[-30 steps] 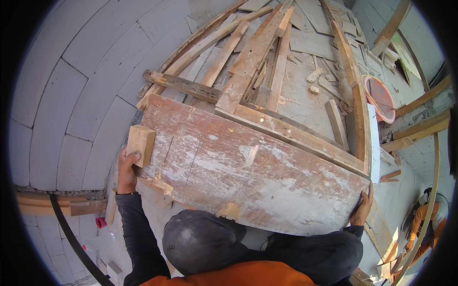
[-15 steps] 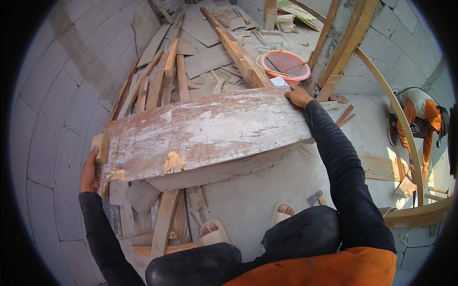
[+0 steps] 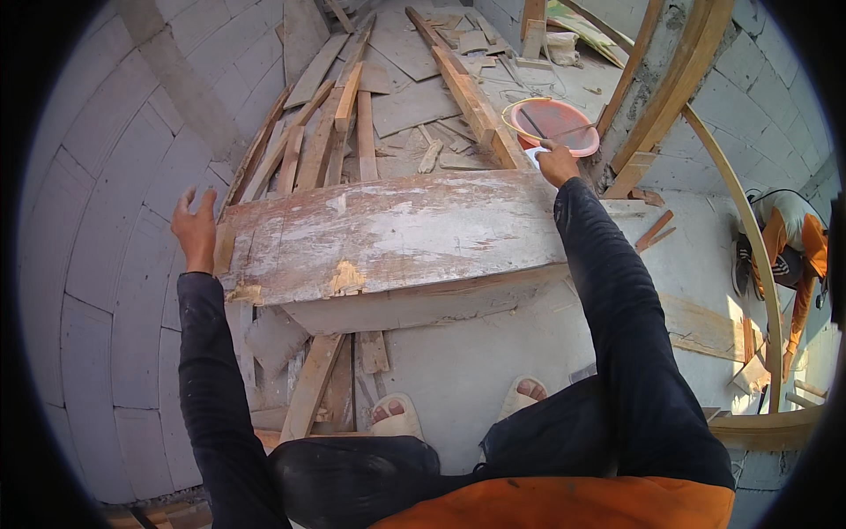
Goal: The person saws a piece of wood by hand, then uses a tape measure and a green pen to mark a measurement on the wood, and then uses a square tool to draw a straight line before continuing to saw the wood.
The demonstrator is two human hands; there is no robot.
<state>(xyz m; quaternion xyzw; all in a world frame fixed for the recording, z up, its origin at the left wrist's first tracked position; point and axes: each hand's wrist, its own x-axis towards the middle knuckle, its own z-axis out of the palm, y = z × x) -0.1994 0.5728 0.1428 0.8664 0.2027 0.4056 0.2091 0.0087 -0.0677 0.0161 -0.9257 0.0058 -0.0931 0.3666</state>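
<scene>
Head-worn fisheye view, facing downward, near

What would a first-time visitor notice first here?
A wide, white-smeared reddish board spans the middle, the left hand open beside its left end. Beyond its right end sits a pink basin. At far right, a co-worker in orange bends low.

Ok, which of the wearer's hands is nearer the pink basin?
The right hand, close by the near rim of the pink basin; the left hand, fingers spread, is by the left end of the scuffed board.
</scene>
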